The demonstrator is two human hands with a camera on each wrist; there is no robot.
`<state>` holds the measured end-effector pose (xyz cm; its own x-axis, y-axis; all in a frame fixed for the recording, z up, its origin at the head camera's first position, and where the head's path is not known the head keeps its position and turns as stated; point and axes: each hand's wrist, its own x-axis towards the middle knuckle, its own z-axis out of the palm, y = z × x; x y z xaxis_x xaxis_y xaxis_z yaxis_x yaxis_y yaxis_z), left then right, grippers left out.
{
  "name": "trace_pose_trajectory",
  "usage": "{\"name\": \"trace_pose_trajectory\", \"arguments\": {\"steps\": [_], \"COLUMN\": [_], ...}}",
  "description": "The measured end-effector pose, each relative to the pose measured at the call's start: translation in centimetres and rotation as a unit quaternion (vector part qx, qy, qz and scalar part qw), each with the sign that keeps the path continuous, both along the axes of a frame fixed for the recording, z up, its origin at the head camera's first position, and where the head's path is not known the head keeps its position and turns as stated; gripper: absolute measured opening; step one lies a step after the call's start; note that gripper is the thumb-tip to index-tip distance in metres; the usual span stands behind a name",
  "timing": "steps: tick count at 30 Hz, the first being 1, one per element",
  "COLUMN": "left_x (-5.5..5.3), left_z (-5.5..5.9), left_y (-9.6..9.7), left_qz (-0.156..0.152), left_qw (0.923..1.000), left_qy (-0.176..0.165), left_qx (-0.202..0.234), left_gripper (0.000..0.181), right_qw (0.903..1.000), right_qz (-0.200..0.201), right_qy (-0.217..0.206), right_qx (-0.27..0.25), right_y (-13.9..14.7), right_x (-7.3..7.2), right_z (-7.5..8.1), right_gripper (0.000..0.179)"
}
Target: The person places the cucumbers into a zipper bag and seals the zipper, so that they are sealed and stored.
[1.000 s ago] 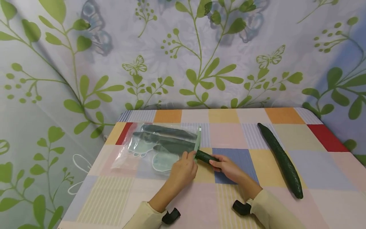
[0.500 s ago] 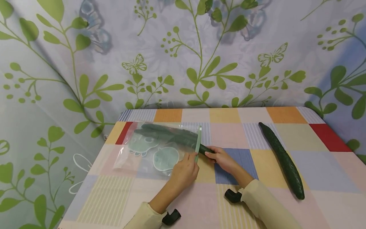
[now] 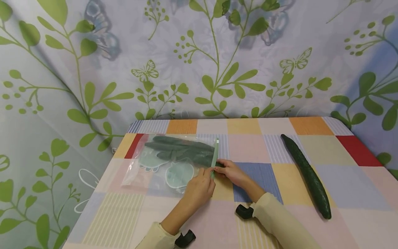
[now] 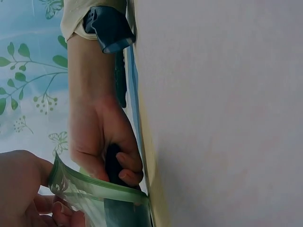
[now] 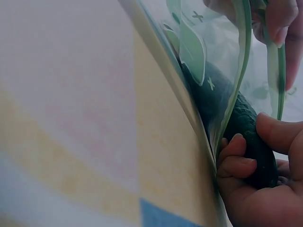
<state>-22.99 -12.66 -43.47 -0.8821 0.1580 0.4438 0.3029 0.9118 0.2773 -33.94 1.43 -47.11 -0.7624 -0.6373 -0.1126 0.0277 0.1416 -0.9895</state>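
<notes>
A clear zip bag with a green zip edge and pale green printed figures lies on the table, its mouth facing right. Several dark green cucumbers show through the plastic. My left hand pinches the near end of the bag's mouth. My right hand grips the end of a cucumber that passes through the mouth, most of it inside the bag. In the right wrist view the thumb and curled fingers wrap its tip, and the bag's two green edges stand apart around it.
Another long cucumber lies by itself on the right side of the table. A patchwork cloth covers the table, and a leaf-patterned curtain hangs behind its far edge.
My right hand has moved left, pushing the cucumber deeper into the bag, so much less of it sticks out. The left hand keeps its hold on the bag's mouth.
</notes>
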Motion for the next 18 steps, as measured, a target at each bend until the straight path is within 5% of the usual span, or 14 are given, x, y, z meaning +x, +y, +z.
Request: {"name": "trace_pose_trajectory", "arguments": {"steps": [5, 9, 14, 18], "left_x": [-0.1, -0.1, 0.1, 0.0], "left_z": [0.1, 0.1, -0.1, 0.0], "left_y": [-0.1, 0.0, -0.1, -0.2], "left_qz": [0.0, 0.001, -0.003, -0.006], "left_qw": [1.0, 1.0, 0.9998, 0.9998], "left_qy": [0.001, 0.003, -0.019, -0.02], "left_qx": [-0.003, -0.007, 0.004, 0.006], "left_gripper": [0.029, 0.028, 0.029, 0.029], "right_qw": [0.9999, 0.9945, 0.957, 0.9347], "right_qz": [0.005, -0.026, -0.063, -0.068], "right_qy": [0.006, 0.088, 0.218, 0.269], "right_qx": [-0.009, 0.051, 0.18, 0.222], "right_y": [-0.4, -0.4, -0.6, -0.5], "right_x": [-0.3, -0.3, 0.5, 0.9], "right_z": [-0.3, -0.4, 0.2, 0.9], "right_gripper": [0.036, 0.036, 0.035, 0.043]}}
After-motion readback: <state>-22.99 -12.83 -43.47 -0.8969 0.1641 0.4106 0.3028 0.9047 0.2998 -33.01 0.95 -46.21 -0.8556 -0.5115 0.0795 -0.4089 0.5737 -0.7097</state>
